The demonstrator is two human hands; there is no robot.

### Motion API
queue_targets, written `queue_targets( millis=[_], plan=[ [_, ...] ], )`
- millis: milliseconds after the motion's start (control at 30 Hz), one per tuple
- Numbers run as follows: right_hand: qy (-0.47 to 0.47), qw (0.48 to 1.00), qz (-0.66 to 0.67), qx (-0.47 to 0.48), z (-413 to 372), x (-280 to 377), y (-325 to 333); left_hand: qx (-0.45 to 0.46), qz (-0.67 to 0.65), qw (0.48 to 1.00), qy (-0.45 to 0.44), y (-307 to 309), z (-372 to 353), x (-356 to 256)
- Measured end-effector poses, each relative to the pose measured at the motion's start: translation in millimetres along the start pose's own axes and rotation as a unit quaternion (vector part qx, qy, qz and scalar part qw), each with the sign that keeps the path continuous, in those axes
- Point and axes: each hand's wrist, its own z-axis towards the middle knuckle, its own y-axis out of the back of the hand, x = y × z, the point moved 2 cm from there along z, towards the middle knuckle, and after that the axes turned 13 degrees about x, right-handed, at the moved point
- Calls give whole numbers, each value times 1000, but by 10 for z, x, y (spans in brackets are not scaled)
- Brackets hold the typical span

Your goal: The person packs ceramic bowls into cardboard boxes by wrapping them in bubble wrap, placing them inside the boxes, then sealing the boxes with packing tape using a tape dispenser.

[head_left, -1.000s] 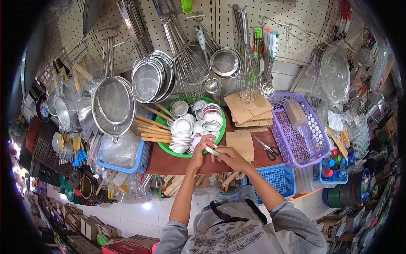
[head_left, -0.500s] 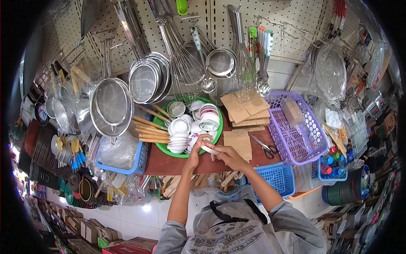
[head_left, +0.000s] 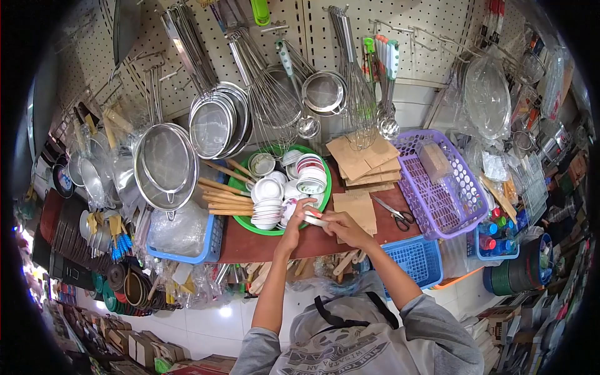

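Observation:
Between my two hands, over the table's front edge, is a small pale ring with reddish-orange at its inner side, which looks like a roll of tape point(head_left: 315, 220). The fingers of my left hand point(head_left: 296, 224) are closed around its left side. My right hand point(head_left: 344, 229) pinches at its right edge, and the fingers partly hide it. Just beyond my left hand stands a green basin point(head_left: 245, 223) with stacked white small bowls point(head_left: 267, 211) and wooden-handled tools point(head_left: 226, 203). A brown paper piece point(head_left: 356, 211) lies beyond my right hand.
Scissors point(head_left: 395, 214) lie right of the paper, near a stack of brown cardboard point(head_left: 362, 156). A purple basket point(head_left: 437, 231) and blue baskets point(head_left: 412, 259) stand to the right. Strainers point(head_left: 165, 159) and whisks point(head_left: 269, 94) hang low at the back.
The view has shifted slightly. The ring between my hands has turned, so less of its reddish inside shows. Both hands stay close together around it.

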Motion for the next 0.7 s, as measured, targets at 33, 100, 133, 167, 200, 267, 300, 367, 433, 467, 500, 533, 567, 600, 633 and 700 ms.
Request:
queue_targets(
  millis=[33, 100, 133, 167, 200, 267, 300, 367, 433, 467, 500, 533, 567, 600, 633, 700],
  plan=[
    [-11, 1000, -13, -7, 8, -40, 12, -5, 43, 999, -9, -15, 14, -20],
    [-8, 999, -29, -25, 5, -10, 15, -16, 118, 993, 7, -35, -2, -48],
    [-7, 999, -37, -34, 6, 22, 16, -21, 155, 988, 15, -38, -13, -52],
    [-10, 999, -36, -16, 9, 24, 36, -12, 124, 992, 17, -18, -8, -31],
    [-12, 999, -34, 1, 2, 36, 65, -3, 93, 995, 20, 11, -5, -3],
    [-3, 1000, -13, 10, 10, 79, 67, 7, 28, 999, 17, 49, -12, 59],
    [9, 1000, 7, 2, 21, 176, 29, 7, -5, 1000, 12, 57, -17, 47],
    [19, 1000, 0, 4, 51, 192, 37, 4, -28, 1000, 0, 64, -22, 17],
    [13, 998, -51, 22, 54, 110, 92, -1, -9, 1000, -10, -32, -7, -131],
    [-15, 999, -43, 12, 45, 65, 89, -6, 42, 999, -17, -26, 0, -86],
    [-43, 998, -35, 2, 41, 64, 65, -12, 93, 995, -25, -21, 8, -52],
    [-71, 997, -27, -7, 40, 65, 53, -19, 145, 989, -33, -6, 11, -25],
    [-65, 997, -32, 4, 39, 80, 57, -8, 114, 993, -15, 14, -3, 16],
    [-59, 997, -36, 14, 33, 94, 74, 2, 83, 997, 2, 11, -14, -17],
    [-54, 997, -41, 25, 22, 102, 81, 13, 52, 998, 20, 11, -19, -34],
    [-22, 1000, -6, 19, 17, 111, 41, 38, -26, 999, 12, 83, -17, 0]
  ],
)
